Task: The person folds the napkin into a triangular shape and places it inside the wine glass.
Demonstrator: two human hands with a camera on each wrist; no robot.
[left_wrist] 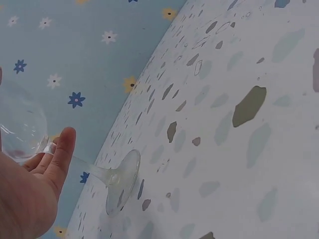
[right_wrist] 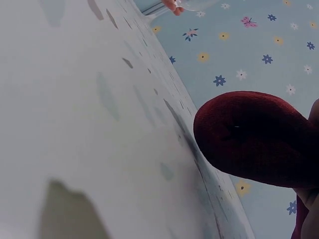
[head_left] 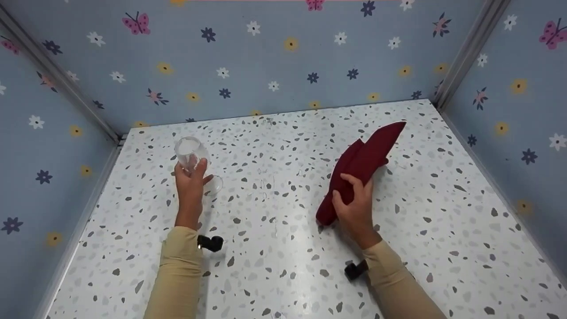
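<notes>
On the left of the head view, my left hand [head_left: 190,184] grips a clear wine glass [head_left: 189,147] around the lower bowl and stem. The glass tilts, its bowl toward the back and its round foot [left_wrist: 123,181] low over the tabletop in the left wrist view. My right hand [head_left: 356,208] holds a folded dark red cloth napkin [head_left: 361,155], thumb and fingers on its near part. The napkin slants away to the back right and ends in a point; its rounded near end [right_wrist: 249,139] fills much of the right wrist view.
The white speckled tabletop [head_left: 274,230] lies beneath both hands. Blue flowered panels [head_left: 248,57] enclose it at the back and both sides, joined by grey corner posts [head_left: 465,53]. Small black camera mounts [head_left: 211,243] stick out at both wrists.
</notes>
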